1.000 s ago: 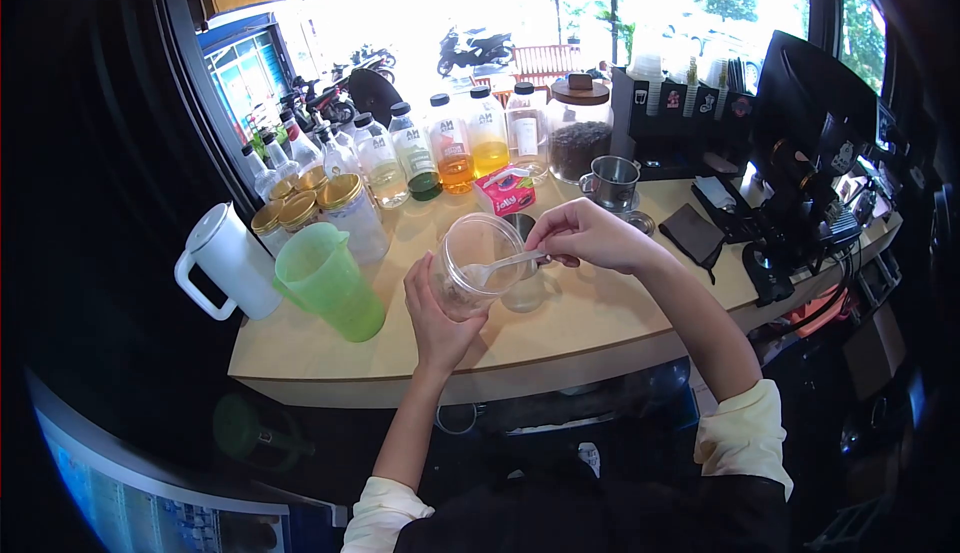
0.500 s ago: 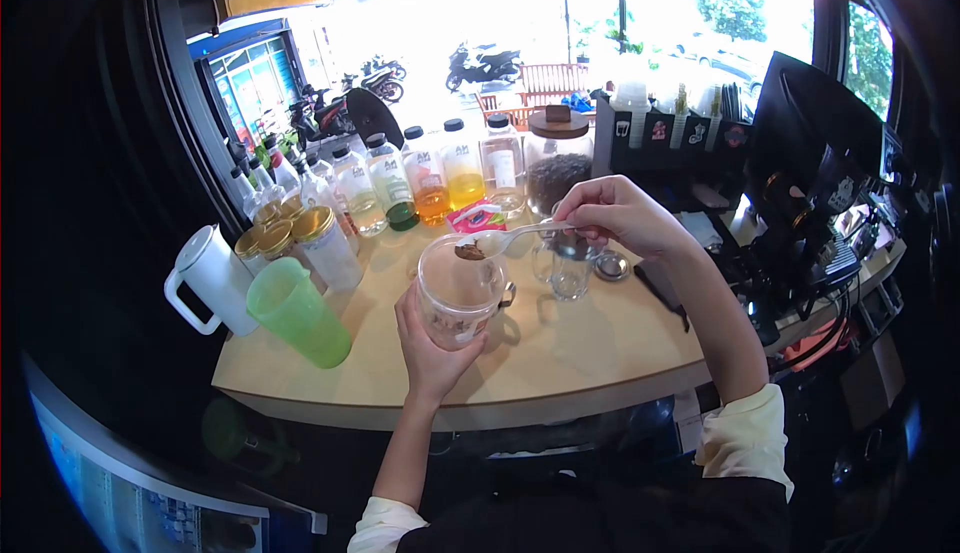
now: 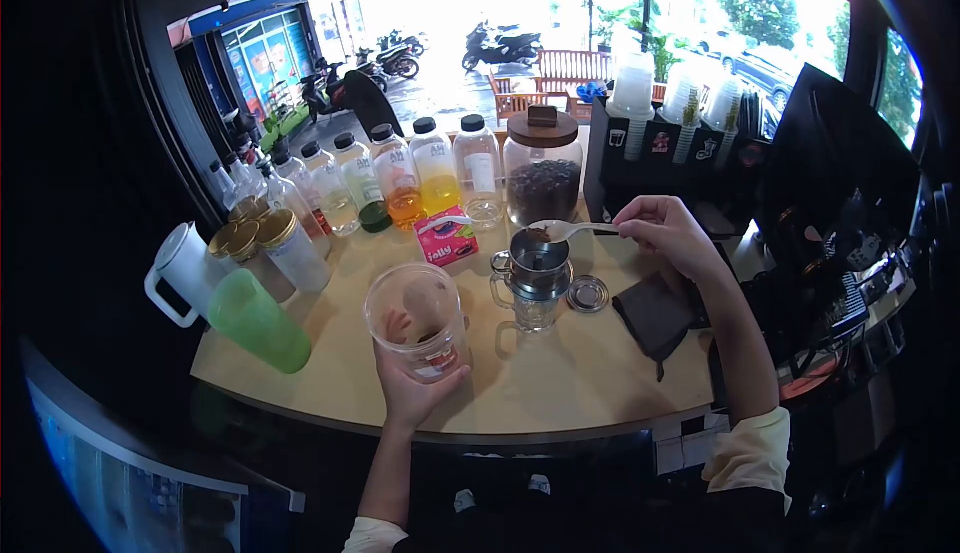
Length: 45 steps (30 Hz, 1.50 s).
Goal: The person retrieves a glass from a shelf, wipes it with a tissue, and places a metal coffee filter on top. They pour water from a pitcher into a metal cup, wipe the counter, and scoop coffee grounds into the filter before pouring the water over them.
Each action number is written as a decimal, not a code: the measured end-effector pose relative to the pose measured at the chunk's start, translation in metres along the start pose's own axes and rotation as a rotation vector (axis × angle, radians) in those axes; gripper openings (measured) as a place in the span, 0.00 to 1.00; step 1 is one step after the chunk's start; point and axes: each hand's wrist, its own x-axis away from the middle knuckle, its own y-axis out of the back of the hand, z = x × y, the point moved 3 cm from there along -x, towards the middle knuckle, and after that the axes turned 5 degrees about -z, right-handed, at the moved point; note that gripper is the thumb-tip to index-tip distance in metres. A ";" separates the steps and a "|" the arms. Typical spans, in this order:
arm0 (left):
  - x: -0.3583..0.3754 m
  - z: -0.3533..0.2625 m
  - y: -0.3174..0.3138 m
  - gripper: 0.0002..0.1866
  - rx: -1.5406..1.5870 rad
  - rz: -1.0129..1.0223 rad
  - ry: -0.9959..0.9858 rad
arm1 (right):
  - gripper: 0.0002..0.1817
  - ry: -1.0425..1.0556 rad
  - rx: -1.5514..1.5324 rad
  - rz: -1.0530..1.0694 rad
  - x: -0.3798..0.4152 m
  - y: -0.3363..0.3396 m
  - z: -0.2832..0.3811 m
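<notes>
A clear plastic tub [image 3: 415, 308] with a little brown powder inside is gripped by my left hand [image 3: 420, 388] over the wooden counter. My right hand [image 3: 665, 238] pinches the handle of a white plastic spoon [image 3: 590, 227]. The spoon's bowl, carrying brown powder, is over the rim of a metal drip filter [image 3: 538, 265]. Under the filter stands a glass cup [image 3: 534, 311]. A round metal lid [image 3: 587, 294] lies to the right of the cup. Behind the tub is a pink jelly box [image 3: 447, 238].
Bottles of coloured liquid [image 3: 403, 188] and a wooden-lidded jar [image 3: 543, 178] line the back. At left are gold-lidded jars [image 3: 293, 253], a green tumbler [image 3: 258, 323] and a white pitcher [image 3: 190, 268]. A dark cloth [image 3: 655, 313] lies at right.
The spoon in my right hand has moved from over the tub to the metal filter. My left hand has shifted slightly left and down with the tub. The view has shifted too.
</notes>
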 end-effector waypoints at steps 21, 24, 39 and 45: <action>0.015 0.029 0.008 0.62 -0.049 0.035 0.036 | 0.05 0.358 0.328 -0.138 0.008 -0.007 -0.022; 0.015 0.028 0.007 0.62 -0.041 0.017 0.043 | 0.05 0.369 0.329 -0.148 0.009 -0.006 -0.023; 0.016 0.034 0.008 0.62 -0.045 0.013 0.029 | 0.04 0.364 0.316 -0.160 0.008 -0.007 -0.023; 0.015 0.033 0.008 0.62 -0.050 0.016 0.042 | 0.04 0.349 0.355 -0.141 0.010 -0.017 -0.012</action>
